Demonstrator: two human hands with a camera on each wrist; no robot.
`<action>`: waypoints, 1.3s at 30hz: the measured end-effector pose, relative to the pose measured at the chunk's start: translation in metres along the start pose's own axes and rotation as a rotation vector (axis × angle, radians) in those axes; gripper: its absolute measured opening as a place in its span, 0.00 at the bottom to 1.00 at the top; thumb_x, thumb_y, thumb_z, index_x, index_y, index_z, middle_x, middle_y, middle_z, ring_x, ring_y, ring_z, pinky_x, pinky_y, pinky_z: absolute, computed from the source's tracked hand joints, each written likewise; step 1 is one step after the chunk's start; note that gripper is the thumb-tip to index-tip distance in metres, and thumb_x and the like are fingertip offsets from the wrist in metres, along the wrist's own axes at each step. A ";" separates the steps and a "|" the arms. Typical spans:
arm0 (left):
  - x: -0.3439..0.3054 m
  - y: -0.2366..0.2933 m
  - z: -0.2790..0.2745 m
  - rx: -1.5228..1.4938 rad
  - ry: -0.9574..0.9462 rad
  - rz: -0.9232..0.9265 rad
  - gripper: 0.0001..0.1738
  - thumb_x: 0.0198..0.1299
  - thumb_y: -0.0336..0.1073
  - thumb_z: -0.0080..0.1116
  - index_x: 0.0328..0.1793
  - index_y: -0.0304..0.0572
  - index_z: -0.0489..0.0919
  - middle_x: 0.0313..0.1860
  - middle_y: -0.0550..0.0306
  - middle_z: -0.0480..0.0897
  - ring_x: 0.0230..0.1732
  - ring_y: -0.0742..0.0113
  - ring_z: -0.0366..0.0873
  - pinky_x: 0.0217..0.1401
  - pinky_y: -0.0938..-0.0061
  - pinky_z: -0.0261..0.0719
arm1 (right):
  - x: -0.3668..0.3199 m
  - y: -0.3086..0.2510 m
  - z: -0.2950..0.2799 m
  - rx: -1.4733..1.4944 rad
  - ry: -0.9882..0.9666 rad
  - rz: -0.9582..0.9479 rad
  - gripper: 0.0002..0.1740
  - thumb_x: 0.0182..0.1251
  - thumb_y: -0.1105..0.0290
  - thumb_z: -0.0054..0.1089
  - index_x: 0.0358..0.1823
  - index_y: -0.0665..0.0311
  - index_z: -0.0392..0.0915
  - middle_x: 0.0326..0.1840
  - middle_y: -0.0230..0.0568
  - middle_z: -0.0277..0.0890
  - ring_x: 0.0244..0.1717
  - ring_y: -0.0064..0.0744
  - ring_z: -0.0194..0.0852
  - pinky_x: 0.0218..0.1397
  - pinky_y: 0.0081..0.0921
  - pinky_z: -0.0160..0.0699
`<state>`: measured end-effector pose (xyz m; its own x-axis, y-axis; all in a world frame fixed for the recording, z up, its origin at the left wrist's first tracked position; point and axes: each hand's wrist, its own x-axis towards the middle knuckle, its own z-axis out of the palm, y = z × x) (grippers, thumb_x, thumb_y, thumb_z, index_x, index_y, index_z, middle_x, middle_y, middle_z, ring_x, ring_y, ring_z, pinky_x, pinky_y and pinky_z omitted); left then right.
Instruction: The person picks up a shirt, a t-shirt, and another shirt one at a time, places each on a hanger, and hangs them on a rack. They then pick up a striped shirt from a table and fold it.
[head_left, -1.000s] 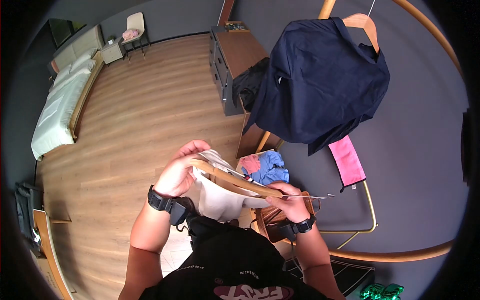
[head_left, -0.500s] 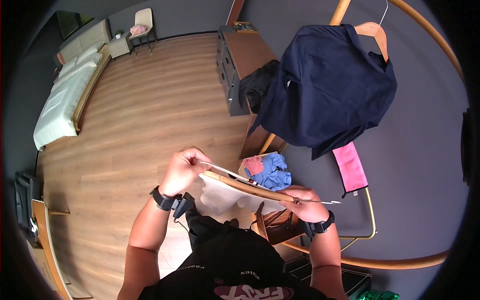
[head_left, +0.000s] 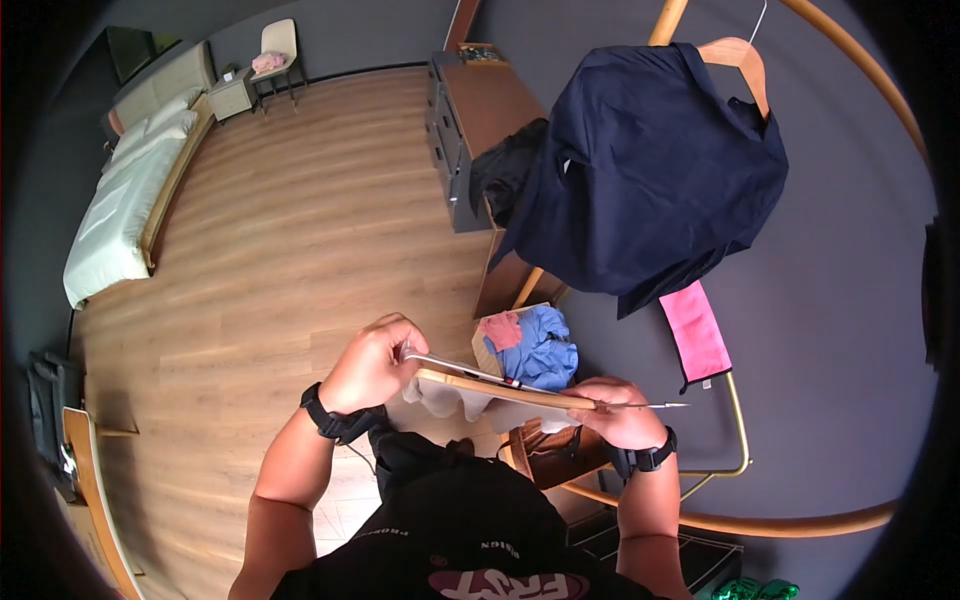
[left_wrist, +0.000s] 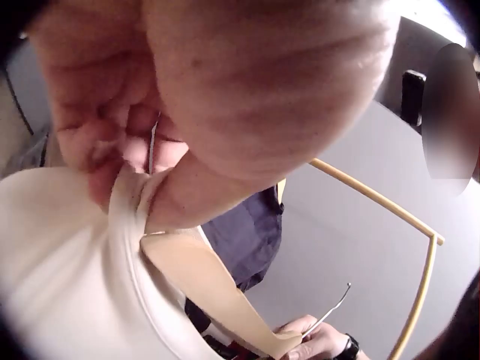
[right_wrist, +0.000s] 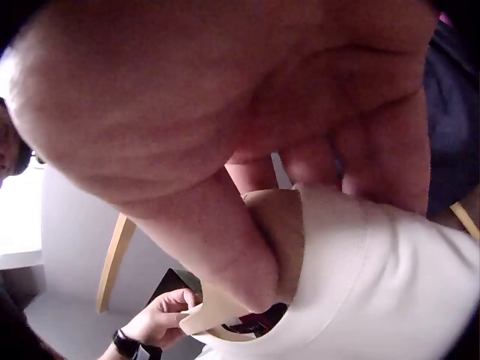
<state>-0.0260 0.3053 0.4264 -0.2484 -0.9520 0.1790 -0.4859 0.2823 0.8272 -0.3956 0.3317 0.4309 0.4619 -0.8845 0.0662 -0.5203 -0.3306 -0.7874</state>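
A white shirt (left_wrist: 60,262) hangs between my hands, its neckline around a wooden hanger (head_left: 490,388). With thumb and fingers my left hand (head_left: 370,368) pinches the neckline edge, right by one end of the hanger, as the left wrist view shows closely. My right hand (head_left: 622,415) grips the hanger at its middle, below the metal hook (head_left: 660,405), which points right. The right wrist view has the thumb lying along the wood, with the white cloth (right_wrist: 367,277) beside it. In the head view the shirt's lower part drops below the hanger.
A dark blue shirt (head_left: 650,180) hangs from a wooden rack (head_left: 860,60) at upper right, with a pink cloth (head_left: 697,335) below it. Blue clothing (head_left: 540,350) and a brown bag (head_left: 550,458) sit beneath my hands. A dresser (head_left: 490,105) stands ahead, a bed (head_left: 120,235) far left.
The hanger has tipped to show more edge-on, and both hands have shifted slightly right and lower in the view. My left fingers have closed together at the neckline.
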 end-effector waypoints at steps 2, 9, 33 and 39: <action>-0.001 -0.002 -0.001 -0.035 -0.055 -0.070 0.09 0.50 0.21 0.62 0.37 0.39 0.80 0.31 0.60 0.76 0.29 0.73 0.72 0.31 0.77 0.71 | -0.005 0.003 0.000 0.093 -0.002 0.041 0.12 0.58 0.77 0.68 0.45 0.66 0.85 0.36 0.43 0.83 0.36 0.38 0.82 0.40 0.29 0.79; 0.001 0.023 0.021 0.004 0.035 -0.034 0.09 0.49 0.23 0.61 0.38 0.37 0.79 0.35 0.53 0.78 0.31 0.60 0.78 0.35 0.69 0.77 | 0.006 -0.024 0.014 -0.308 0.004 -0.100 0.11 0.58 0.73 0.66 0.43 0.64 0.85 0.37 0.44 0.84 0.39 0.44 0.83 0.41 0.33 0.80; -0.015 0.014 0.051 0.125 -0.294 0.287 0.12 0.63 0.37 0.64 0.48 0.39 0.82 0.41 0.48 0.82 0.41 0.49 0.81 0.45 0.63 0.80 | 0.013 -0.013 0.043 0.313 0.174 -0.065 0.13 0.58 0.75 0.73 0.43 0.66 0.82 0.37 0.34 0.77 0.40 0.25 0.76 0.45 0.22 0.73; -0.015 -0.002 0.023 -0.065 -0.137 0.156 0.10 0.60 0.32 0.67 0.45 0.36 0.82 0.35 0.52 0.81 0.36 0.57 0.80 0.37 0.68 0.79 | -0.005 0.004 0.016 0.036 0.211 0.080 0.27 0.49 0.67 0.79 0.50 0.68 0.79 0.50 0.45 0.78 0.51 0.44 0.77 0.55 0.34 0.77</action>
<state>-0.0406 0.3213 0.4097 -0.4296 -0.8713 0.2370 -0.3786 0.4121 0.8287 -0.3890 0.3402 0.4175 0.2576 -0.9580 0.1263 -0.5219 -0.2480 -0.8162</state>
